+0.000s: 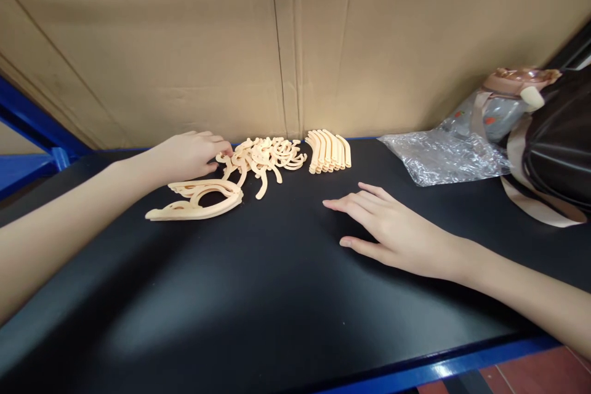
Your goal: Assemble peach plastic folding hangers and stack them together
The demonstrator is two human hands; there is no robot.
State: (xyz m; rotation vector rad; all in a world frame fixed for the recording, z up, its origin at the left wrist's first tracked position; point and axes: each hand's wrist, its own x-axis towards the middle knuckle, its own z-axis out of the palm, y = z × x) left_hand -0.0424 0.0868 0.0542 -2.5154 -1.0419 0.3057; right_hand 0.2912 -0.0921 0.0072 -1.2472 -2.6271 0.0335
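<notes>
My left hand (196, 154) is at the left edge of a loose pile of beige curved plastic pieces with hooked ends (263, 154). Its thumb and forefinger are apart, with the end of one piece close to the fingertips. Just below that hand lie several beige folding hangers (217, 200), folded and stacked together. My right hand (381, 225) hovers low over or rests on the black tabletop, fingers spread and holding nothing. Beyond its fingertips, to the right of the pile, beige curved hanger arms (327, 151) are stacked in a neat row.
A crinkled clear plastic bag (452, 154) lies at the right, before a clear bottle with a pink lid (503, 104) and strap. A dark bag (561, 123) stands beside it. Cardboard (184, 43) backs the black table (258, 295), which has a blue frame edge (438, 369).
</notes>
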